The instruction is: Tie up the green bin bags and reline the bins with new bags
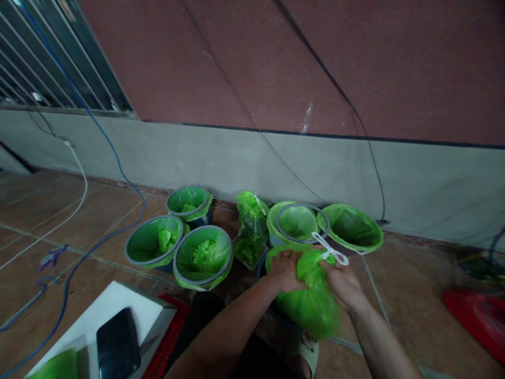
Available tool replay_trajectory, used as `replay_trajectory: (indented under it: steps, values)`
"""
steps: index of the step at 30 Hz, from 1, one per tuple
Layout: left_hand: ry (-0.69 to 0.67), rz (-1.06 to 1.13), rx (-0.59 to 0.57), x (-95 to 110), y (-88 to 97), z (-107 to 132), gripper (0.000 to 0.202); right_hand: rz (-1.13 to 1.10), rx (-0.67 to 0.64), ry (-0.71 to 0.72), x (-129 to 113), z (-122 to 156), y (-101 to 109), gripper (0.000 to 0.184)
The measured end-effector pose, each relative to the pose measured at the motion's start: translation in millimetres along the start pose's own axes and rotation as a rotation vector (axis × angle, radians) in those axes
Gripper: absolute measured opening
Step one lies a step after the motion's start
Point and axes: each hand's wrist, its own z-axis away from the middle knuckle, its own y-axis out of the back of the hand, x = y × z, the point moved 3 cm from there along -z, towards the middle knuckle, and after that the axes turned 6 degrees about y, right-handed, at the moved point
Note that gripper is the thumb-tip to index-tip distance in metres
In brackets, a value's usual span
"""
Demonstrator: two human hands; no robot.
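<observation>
A full green plastic bag [310, 302], tied with a white drawstring [331, 250], is between my two hands above a dark bin. My left hand [286, 273] presses on its left side, fingers curved over the plastic. My right hand [341, 284] grasps its right side next to the drawstring, some fingers hidden behind the bag. Just beyond stand a bin with a grey rim ring [327, 223] and green liner and another green-lined bin [353, 226]. A second tied green bag [252, 213] sits against the wall.
On the left, three lined bins [203, 281], [136, 261], [179, 212] hold crumpled green plastic. A white box [148, 310] carries a phone [118, 345]. A blue cable [106, 237] crosses the tiles, near purple-handled scissors [53, 258]. A red object [479, 316] lies at right.
</observation>
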Motion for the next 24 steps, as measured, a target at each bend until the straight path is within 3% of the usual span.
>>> replay_trajectory:
  steps: [2,4,7,10,14,17,19,21,24]
  values:
    - [0.023,-0.003,0.081,0.2,18.5,3.4,0.05,-0.121,-0.001,-0.034,-22.3,3.7,-18.4,0.041]
    - [0.073,-0.013,0.113,-3.9,44.6,4.3,0.033,-0.203,-0.07,-0.048,-44.9,-0.1,-42.3,0.042]
    - [0.112,-0.026,0.174,-16.2,97.2,2.1,0.036,-0.26,-0.178,-0.017,-78.7,-20.6,-82.1,0.039]
    - [0.173,-0.053,0.34,-37.1,155.5,-4.8,0.038,-0.289,-0.277,0.102,-109.0,-51.8,-123.7,0.034]
    - [0.199,-0.078,0.496,-76.5,214.5,-28.5,0.039,-0.364,-0.351,0.2,-124.9,-95.6,-179.3,0.031]
    - [0.206,-0.08,0.564,-118.7,238.6,-60.4,0.041,-0.416,-0.372,0.214,-109.9,-132.3,-218.6,0.03]
    - [0.207,-0.091,0.598,-153.8,244.3,-87.1,0.043,-0.427,-0.362,0.218,-84.4,-162.4,-241.6,0.031]
    - [0.234,-0.123,0.598,-194.7,239.9,-115.5,0.046,-0.396,-0.342,0.205,-44.7,-196.5,-260.5,0.032]
    - [0.318,-0.183,0.506,-261.6,212.5,-153.5,0.049,-0.169,-0.333,0.114,40.6,-244.0,-279.8,0.031]
